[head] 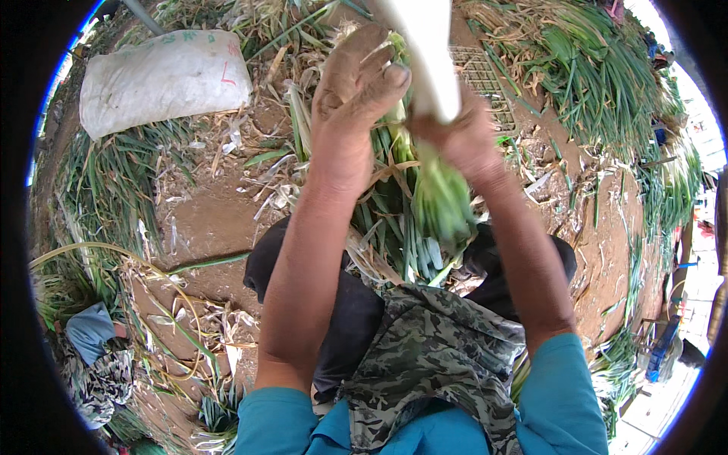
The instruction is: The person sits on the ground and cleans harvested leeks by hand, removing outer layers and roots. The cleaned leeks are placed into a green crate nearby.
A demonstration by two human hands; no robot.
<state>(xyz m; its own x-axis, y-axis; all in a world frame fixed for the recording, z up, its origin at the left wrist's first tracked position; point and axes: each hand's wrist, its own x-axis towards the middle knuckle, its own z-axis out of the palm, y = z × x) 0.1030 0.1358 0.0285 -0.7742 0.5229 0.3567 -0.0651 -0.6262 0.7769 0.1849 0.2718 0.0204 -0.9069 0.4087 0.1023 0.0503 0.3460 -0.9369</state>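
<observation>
My right hand [455, 133], blurred, is closed around a bunch of long green onions or leeks [443, 199]. Its green leaves hang below the fist, and a bright, washed-out white length [432, 51] rises above it. To its left, my left hand [361, 85] is raised with the fingers partly bent and the thumb towards the bunch. Pale green stalks show behind its fingers, but whether it grips them cannot be told. More leafy onions [392, 222] lie on the ground beneath both hands, between my knees.
A white woven sack [165, 79] lies at upper left by an onion pile [111, 182]. A large onion heap [597, 85] is at upper right, near a plastic grate [483, 79]. A yellowish hose or strap [170, 278] curves at left. Another person [94, 352] is at lower left.
</observation>
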